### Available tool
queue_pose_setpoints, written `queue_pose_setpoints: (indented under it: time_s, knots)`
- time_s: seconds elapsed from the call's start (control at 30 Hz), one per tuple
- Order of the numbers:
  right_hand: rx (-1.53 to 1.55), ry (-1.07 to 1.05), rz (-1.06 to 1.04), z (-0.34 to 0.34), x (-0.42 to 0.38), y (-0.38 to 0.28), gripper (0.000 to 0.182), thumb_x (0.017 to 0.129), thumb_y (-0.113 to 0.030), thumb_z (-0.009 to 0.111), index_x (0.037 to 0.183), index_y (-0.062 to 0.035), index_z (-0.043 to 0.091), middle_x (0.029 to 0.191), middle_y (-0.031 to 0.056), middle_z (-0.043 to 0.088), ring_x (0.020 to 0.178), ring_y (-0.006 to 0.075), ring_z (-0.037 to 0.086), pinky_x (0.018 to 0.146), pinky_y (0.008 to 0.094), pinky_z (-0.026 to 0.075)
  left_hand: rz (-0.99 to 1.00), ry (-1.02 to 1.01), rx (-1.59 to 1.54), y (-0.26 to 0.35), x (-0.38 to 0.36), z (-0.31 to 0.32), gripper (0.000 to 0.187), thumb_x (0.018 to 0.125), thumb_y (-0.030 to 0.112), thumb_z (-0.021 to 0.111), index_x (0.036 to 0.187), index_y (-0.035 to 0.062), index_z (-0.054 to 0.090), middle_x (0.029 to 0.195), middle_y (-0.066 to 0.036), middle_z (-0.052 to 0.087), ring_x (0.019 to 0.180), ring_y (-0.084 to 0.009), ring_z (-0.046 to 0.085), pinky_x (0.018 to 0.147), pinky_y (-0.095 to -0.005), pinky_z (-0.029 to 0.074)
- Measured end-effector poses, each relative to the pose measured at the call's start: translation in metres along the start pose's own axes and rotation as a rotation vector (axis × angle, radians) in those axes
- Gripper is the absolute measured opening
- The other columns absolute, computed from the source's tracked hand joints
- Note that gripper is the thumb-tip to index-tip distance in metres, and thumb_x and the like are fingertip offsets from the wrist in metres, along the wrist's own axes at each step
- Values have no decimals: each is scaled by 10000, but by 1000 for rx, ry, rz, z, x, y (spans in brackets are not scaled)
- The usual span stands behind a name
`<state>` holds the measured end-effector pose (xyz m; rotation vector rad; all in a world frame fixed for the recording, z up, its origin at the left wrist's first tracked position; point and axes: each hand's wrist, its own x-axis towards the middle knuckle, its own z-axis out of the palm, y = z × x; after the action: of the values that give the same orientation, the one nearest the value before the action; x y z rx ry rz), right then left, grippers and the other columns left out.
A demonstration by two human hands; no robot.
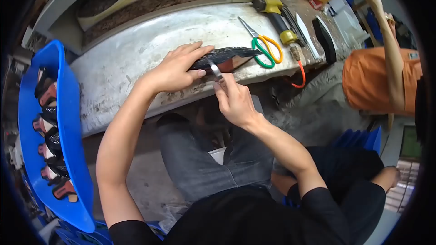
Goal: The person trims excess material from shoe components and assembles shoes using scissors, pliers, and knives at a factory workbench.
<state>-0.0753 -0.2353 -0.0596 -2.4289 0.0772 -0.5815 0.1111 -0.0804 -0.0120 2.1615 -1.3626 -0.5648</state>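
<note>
A black shoe (218, 55) with a crinkled, shiny surface and a reddish-brown part on its near side lies at the front edge of the worktable. My left hand (175, 67) grips its left end, fingers over the top and thumb on the near side. In my right hand (236, 99) is a slim tool with a pale, shiny tip (214, 69), and that tip meets the shoe's near side. My fingers hide the tool's other end. Scissors (257, 36) with green and orange handles lie just right of the shoe, partly behind its pointed end.
A yellow-and-black power tool (274, 13) with an orange hose (302, 73) lies on the worktable (136, 41). Beside it is a curved black strip (324, 41). At left stands a blue bin (75, 154) of several shoes. A person in orange (370, 79) stands at right; another sits beside me.
</note>
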Motion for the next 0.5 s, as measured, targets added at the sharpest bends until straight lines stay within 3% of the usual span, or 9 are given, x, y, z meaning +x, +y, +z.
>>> queue_pose_setpoints:
  time_s: [0.13,0.17,0.3,0.5]
  knots:
    - [634,-212,539,-56,-15,-11,148,1060,-146,601,1124,-14,580,848,95,729,640,237,682,569,347,527,170,268,318,9,-2,7,615,930,177,663,1522,57,549,1540,-216,573,1440,-429,518,1184,-497,433]
    - [639,-191,543,-61,-15,-9,148,1060,-146,601,1124,-14,580,848,95,729,640,237,682,569,347,527,187,257,326,16,3,11,615,930,177,663,1522,57,549,1540,-216,573,1440,-429,518,1184,-497,433]
    - [829,-285,609,-72,-14,1,224,1106,-206,575,1159,11,583,891,100,729,658,182,646,631,305,541,135,337,135,52,26,32,533,901,132,656,1409,-21,602,1320,-229,694,1185,-406,680,1001,-438,544]
    - [737,-301,526,-65,-2,12,215,1103,-209,579,1107,6,587,919,116,729,702,180,659,653,317,551,304,346,125,32,26,31,477,898,114,653,1350,-34,631,1176,-221,729,973,-392,716,860,-420,568]
